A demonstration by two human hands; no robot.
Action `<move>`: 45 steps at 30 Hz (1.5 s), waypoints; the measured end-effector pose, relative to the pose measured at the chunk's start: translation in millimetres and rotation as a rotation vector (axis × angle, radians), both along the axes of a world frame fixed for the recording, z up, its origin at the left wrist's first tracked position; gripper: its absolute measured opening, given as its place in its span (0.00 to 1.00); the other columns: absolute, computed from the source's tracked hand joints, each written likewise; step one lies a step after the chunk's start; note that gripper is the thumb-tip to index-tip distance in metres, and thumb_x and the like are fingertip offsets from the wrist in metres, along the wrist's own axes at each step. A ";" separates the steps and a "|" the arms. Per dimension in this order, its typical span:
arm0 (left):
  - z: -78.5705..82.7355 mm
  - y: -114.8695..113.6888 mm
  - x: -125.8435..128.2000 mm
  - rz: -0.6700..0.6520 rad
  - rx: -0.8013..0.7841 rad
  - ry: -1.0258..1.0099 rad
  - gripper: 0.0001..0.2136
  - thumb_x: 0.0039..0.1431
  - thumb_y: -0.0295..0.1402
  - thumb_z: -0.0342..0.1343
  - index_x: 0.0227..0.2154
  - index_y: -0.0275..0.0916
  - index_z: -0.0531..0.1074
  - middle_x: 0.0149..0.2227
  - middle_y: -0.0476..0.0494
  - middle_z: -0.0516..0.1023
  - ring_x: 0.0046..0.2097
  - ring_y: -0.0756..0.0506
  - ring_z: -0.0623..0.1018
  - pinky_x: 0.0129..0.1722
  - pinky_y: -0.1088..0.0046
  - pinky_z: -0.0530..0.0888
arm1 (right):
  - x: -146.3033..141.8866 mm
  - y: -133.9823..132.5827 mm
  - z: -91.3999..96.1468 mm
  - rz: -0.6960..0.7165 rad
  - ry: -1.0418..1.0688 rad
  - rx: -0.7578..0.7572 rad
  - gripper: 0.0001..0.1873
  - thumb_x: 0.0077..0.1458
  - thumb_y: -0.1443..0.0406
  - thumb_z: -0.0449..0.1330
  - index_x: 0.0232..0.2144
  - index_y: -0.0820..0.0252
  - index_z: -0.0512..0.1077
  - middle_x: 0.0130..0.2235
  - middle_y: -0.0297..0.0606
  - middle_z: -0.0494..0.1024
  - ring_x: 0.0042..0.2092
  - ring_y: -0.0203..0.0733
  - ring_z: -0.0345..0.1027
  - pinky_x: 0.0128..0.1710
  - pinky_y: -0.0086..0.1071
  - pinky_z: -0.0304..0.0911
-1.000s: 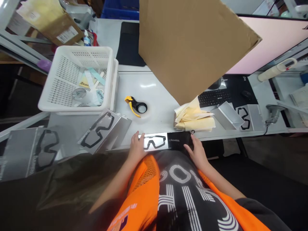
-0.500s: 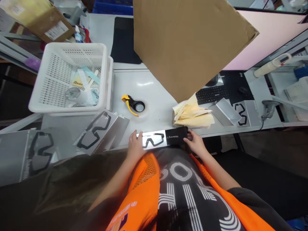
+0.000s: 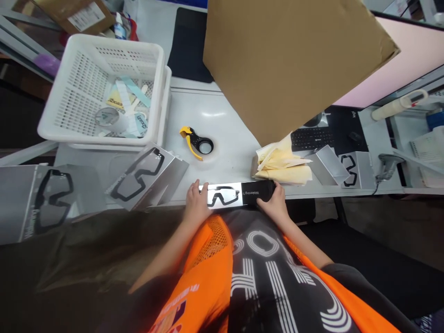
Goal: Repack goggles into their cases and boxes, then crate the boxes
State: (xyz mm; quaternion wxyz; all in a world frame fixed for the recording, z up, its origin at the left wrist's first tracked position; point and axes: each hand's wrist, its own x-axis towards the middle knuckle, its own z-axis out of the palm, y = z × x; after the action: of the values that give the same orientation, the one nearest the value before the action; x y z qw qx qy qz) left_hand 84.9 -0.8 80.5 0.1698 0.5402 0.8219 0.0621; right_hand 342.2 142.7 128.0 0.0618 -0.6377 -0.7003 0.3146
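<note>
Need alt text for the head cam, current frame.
A person's left hand and right hand hold opposite ends of a long silver-and-black box printed with glasses, at a white table's near edge. Beyond lie a yellow-and-black tool and crumpled yellowish sheets; a white basket stands to the left.

vest was orange, partly mesh | shirt was dark with white striped lettering | sleeves were dark

Held box: v. glossy; basket: perf. plastic; panel: matt cardbd; tbl: smooth.
</note>
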 end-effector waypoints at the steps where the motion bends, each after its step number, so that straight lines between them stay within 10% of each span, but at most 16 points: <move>1: 0.3 -0.1 0.4 0.003 0.003 -0.002 0.42 0.43 0.32 0.68 0.63 0.30 0.60 0.67 0.18 0.54 0.65 0.22 0.60 0.64 0.47 0.62 | -0.5 0.4 -2.1 -0.021 0.020 0.002 0.49 0.40 0.56 0.64 0.62 0.68 0.54 0.61 0.59 0.61 0.65 0.62 0.53 0.65 0.52 0.55; 13: 2.7 -2.6 3.9 0.043 0.020 -0.043 0.42 0.44 0.32 0.68 0.64 0.32 0.60 0.68 0.21 0.54 0.66 0.23 0.59 0.65 0.48 0.61 | 25.9 15.8 -19.7 -0.043 0.245 -0.052 0.48 0.33 0.55 0.70 0.56 0.57 0.57 0.60 0.52 0.66 0.62 0.57 0.61 0.64 0.51 0.56; 28: 2.1 -5.5 5.9 0.047 0.020 -0.047 0.40 0.46 0.32 0.67 0.64 0.34 0.60 0.68 0.23 0.54 0.67 0.23 0.58 0.65 0.47 0.62 | 21.9 -0.2 6.6 -0.047 0.126 0.093 0.37 0.39 0.48 0.70 0.48 0.58 0.66 0.51 0.47 0.74 0.52 0.54 0.69 0.54 0.49 0.65; 35: -3.2 -10.2 1.1 -0.005 0.096 -0.139 0.36 0.50 0.33 0.64 0.63 0.34 0.61 0.65 0.25 0.57 0.66 0.25 0.58 0.65 0.48 0.63 | 51.6 -9.0 1.1 -0.233 0.294 -0.116 0.41 0.34 0.45 0.71 0.47 0.59 0.66 0.51 0.52 0.75 0.49 0.54 0.71 0.45 0.45 0.73; 45: -1.3 -10.1 -14.3 -0.007 0.078 -0.109 0.39 0.45 0.33 0.66 0.61 0.31 0.61 0.59 0.25 0.60 0.62 0.26 0.60 0.62 0.49 0.66 | 8.3 -9.1 -11.9 0.236 -0.170 -0.117 0.33 0.64 0.53 0.53 0.63 0.69 0.61 0.52 0.58 0.78 0.52 0.56 0.75 0.52 0.46 0.68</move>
State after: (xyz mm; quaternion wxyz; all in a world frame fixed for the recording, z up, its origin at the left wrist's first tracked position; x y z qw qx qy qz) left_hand 70.6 -10.9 79.2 0.1935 0.5452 0.8064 0.1228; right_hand 350.5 133.5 116.0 -0.0727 -0.5778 -0.7536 0.3049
